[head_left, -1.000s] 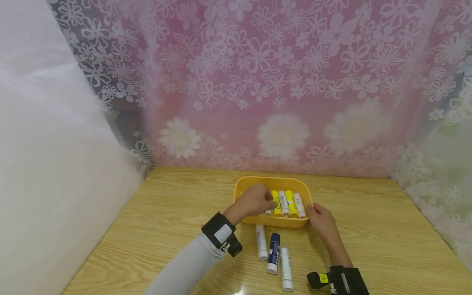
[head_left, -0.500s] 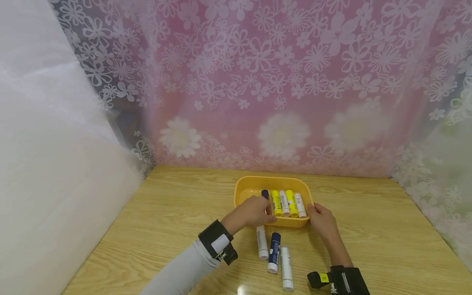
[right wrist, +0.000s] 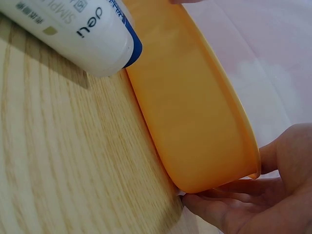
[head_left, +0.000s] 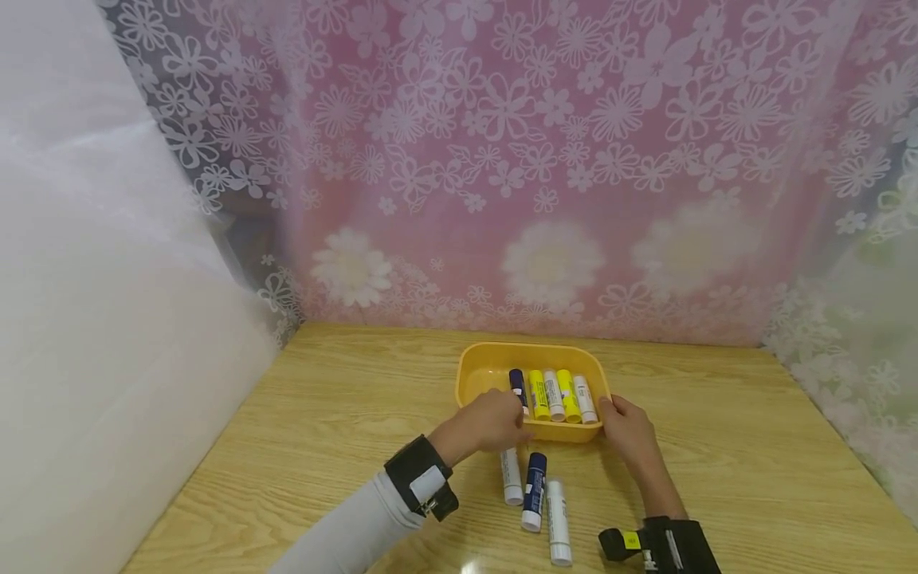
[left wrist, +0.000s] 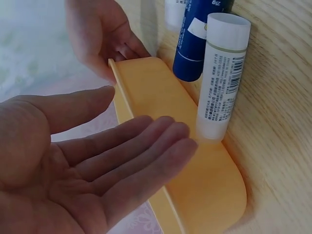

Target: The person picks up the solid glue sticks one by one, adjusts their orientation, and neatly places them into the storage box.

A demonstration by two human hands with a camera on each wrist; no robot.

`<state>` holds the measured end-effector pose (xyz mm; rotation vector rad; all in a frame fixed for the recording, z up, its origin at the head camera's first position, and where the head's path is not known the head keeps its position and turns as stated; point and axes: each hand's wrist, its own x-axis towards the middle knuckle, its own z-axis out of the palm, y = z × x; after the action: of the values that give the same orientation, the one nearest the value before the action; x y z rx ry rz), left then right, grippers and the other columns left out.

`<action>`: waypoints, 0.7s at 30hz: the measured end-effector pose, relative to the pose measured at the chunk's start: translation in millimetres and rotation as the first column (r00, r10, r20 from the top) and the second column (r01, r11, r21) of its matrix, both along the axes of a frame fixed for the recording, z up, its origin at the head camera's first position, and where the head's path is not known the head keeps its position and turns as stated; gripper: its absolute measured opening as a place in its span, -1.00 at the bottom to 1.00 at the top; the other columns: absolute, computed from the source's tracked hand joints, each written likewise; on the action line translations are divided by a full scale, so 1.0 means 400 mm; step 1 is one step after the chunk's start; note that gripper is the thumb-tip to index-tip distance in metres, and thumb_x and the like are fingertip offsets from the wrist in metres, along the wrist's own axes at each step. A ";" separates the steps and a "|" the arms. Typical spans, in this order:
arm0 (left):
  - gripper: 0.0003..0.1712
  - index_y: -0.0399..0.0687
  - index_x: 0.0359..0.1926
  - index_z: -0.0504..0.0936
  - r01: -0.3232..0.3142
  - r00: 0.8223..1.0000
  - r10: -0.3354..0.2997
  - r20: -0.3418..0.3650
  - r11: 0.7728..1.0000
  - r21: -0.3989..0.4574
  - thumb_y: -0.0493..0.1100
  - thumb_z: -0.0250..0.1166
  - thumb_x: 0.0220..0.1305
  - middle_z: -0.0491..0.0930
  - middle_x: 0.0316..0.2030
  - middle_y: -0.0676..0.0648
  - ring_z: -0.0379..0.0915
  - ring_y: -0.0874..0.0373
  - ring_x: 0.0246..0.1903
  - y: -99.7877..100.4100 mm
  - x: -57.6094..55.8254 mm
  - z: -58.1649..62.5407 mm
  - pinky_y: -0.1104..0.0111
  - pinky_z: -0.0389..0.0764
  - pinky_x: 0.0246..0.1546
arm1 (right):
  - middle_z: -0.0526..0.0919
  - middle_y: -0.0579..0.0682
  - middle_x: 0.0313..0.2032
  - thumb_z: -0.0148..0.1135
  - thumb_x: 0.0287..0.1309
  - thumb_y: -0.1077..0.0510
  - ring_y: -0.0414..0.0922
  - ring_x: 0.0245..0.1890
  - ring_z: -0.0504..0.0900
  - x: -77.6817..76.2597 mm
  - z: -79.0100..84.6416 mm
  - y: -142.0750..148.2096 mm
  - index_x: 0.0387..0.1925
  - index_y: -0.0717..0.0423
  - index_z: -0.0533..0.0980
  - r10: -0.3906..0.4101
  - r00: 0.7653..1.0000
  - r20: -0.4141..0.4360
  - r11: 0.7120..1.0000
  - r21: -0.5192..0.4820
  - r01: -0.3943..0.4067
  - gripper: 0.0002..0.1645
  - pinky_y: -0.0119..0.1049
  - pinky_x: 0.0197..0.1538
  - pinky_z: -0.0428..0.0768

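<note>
My left hand hovers at the near rim of a yellow plastic basket, left of its middle. In the left wrist view its fingers are extended, with nothing held. At the basket's right end my right hand grips the rim, thumb above and fingers below. Inside, a blue glue stick lies leftmost, partly behind my left hand. Beside it a yellow glue stick and several other white and yellow sticks lie in a row. Before the basket are a white glue stick, a blue glue stick and another white glue stick.
The basket stands on a wood-grain table. A pink floral curtain hangs behind the table's far edge. White sheeting runs down the left side.
My left hand has drawn back from inside the basket to its near rim, uncovering the blue glue stick there. The right hand has stayed on the basket's end.
</note>
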<state>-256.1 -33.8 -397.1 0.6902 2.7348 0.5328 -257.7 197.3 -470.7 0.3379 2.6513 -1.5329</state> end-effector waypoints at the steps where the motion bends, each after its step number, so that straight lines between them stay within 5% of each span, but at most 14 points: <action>1: -0.68 -0.05 -0.58 0.61 0.000 1.000 0.001 0.002 1.000 -0.019 0.01 0.32 0.21 0.32 -0.75 0.08 0.24 0.27 -0.75 0.000 0.003 0.000 0.49 0.21 -0.76 | 0.19 0.37 0.33 -0.33 0.43 -0.16 0.28 0.35 0.11 0.000 0.001 0.000 0.39 0.33 0.10 0.003 1.000 0.002 1.000 -0.001 -0.003 -0.23 0.17 0.31 0.18; 9: -0.69 -0.12 -0.38 0.63 -0.046 0.999 0.045 -0.011 0.991 -0.129 0.05 0.36 0.17 0.36 -0.67 0.03 0.31 0.22 -0.69 0.004 0.014 -0.019 0.46 0.27 -0.69 | 0.19 0.36 0.33 -0.36 0.43 -0.20 0.28 0.35 0.12 0.001 0.000 0.004 0.40 0.30 0.10 0.029 1.000 -0.003 1.000 0.003 -0.029 -0.22 0.20 0.29 0.21; 21: -0.72 -0.15 -0.27 0.66 -0.097 0.995 0.099 0.015 0.987 -0.127 -0.02 0.35 0.18 0.39 -0.64 0.00 0.34 0.19 -0.66 0.014 0.021 -0.056 0.44 0.27 -0.67 | 0.20 0.36 0.33 -0.35 0.43 -0.20 0.28 0.35 0.12 -0.003 -0.002 0.003 0.40 0.31 0.10 0.016 1.000 0.007 1.000 0.001 -0.016 -0.21 0.20 0.30 0.19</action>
<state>-247.7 -28.3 -419.4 0.5183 2.7650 0.3811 -258.9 198.4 -471.7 0.3200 2.6428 -1.5235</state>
